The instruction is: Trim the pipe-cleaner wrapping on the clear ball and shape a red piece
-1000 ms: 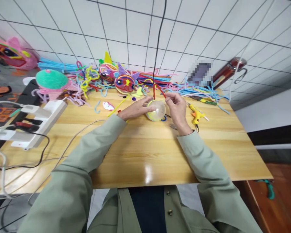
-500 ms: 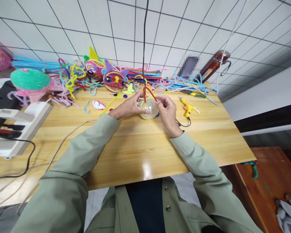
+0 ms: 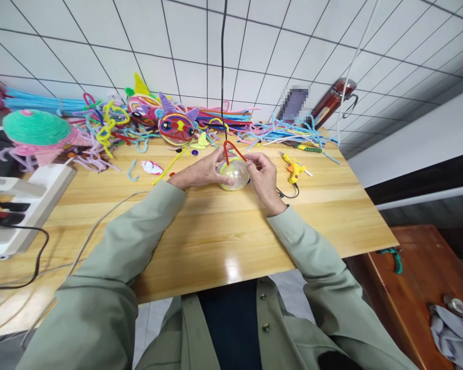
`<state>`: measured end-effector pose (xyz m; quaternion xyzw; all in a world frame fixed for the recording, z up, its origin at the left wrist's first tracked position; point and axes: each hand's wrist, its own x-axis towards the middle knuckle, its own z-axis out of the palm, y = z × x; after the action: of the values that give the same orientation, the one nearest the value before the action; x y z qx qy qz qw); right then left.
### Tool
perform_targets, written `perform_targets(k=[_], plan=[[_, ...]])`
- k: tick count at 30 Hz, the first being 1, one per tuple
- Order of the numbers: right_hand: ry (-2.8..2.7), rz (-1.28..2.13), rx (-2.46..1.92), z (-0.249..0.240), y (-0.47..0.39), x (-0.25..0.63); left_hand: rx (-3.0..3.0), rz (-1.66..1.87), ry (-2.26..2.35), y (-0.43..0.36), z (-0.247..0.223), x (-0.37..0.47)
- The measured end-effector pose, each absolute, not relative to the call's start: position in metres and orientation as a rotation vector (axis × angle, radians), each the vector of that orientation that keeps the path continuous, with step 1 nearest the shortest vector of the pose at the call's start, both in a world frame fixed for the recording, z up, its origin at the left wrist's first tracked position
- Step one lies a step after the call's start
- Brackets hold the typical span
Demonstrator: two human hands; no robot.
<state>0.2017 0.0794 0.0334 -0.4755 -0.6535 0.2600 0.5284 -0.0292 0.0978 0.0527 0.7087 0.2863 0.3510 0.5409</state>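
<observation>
A clear plastic ball (image 3: 236, 173) with yellow and blue bits at its rim rests on the wooden table between my hands. My left hand (image 3: 212, 172) is wrapped round its left side, thumb across the front. A red pipe cleaner (image 3: 235, 148), bent into a narrow arch, stands over the ball's top. Its right end is pinched between the thumb and fingers of my right hand (image 3: 262, 173), close against the ball. The arch's left end comes down near my left fingertips; whether they touch it I cannot tell.
A yellow glue gun (image 3: 294, 169) lies right of my hands. Pipe cleaners (image 3: 289, 134), a round face craft (image 3: 176, 127) and a green-topped craft (image 3: 36, 129) line the back. A white power strip (image 3: 48, 205) stands at left with cables. A brown flask (image 3: 334, 103) leans on the wall.
The camera view has shifted slightly, so everything sits a little further left. Both hands keep nearly the same hold on the ball and the red pipe cleaner.
</observation>
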Motion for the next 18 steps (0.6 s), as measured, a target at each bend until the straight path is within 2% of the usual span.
perform_targets(k=[18], plan=[[-1.661,0.505,-1.134,0.0406,0.0695,0.2026,1.429,0.955,0.783,0.0944,0.0491,-0.0368]])
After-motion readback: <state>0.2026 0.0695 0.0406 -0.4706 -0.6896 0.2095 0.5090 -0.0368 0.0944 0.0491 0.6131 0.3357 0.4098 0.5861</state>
